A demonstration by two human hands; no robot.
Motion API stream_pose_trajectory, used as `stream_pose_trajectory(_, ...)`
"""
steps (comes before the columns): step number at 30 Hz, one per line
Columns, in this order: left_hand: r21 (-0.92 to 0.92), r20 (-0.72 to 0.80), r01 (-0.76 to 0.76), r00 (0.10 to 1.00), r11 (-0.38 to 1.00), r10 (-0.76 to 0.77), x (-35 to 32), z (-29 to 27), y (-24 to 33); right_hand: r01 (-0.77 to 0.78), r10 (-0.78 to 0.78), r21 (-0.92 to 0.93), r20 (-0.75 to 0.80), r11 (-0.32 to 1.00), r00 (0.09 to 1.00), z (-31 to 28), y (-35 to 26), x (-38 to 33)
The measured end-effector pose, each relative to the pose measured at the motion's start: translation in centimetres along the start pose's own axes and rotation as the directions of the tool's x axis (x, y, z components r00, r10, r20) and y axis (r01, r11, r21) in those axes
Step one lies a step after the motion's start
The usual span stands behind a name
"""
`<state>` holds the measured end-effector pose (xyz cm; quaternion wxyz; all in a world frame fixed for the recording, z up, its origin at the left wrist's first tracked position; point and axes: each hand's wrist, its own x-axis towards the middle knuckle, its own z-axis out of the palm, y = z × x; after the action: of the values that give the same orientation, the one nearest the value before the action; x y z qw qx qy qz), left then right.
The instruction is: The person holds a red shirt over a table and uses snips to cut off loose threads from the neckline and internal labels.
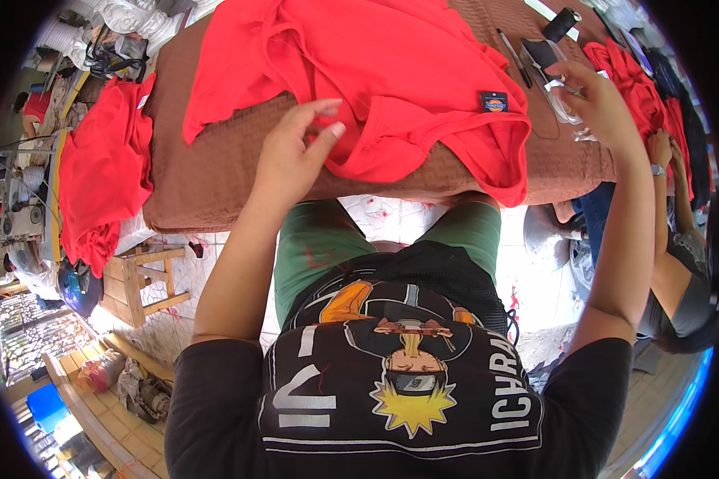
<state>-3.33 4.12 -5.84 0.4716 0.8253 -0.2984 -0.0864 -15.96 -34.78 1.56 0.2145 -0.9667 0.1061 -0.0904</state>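
A red garment (375,64) lies crumpled on a table covered with a brown textured cloth (208,176). A small dark label (494,101) is sewn near its right hem. My left hand (291,156) hovers over the garment's lower left edge with the fingers spread and nothing in them. My right hand (599,104) reaches to the table's right side and pinches a small clear plastic piece (563,100) next to a dark flat case (542,54).
More red garments (100,172) hang over a wooden stool (148,279) at the left. A pen (513,56) and a black spool (562,24) lie at the far right of the table. Another person's arm (667,199) and red cloth (635,80) are at the right.
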Motion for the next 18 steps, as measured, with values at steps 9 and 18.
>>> stream_pose_trajectory(9, 0.556, 0.156, -0.464, 0.873, 0.690, 0.461, 3.2, 2.3, 0.8, 0.005, -0.103, 0.523, 0.159, 0.852, 0.982, 10.1, -4.7, -2.1)
stream_pose_trajectory(18, 0.506, 0.174, -0.376, 0.926, 0.776, 0.335, 3.1, 0.5, 2.1, -0.057, 0.039, 0.560, 0.044, 0.826, 0.998, 14.3, -3.1, -2.4)
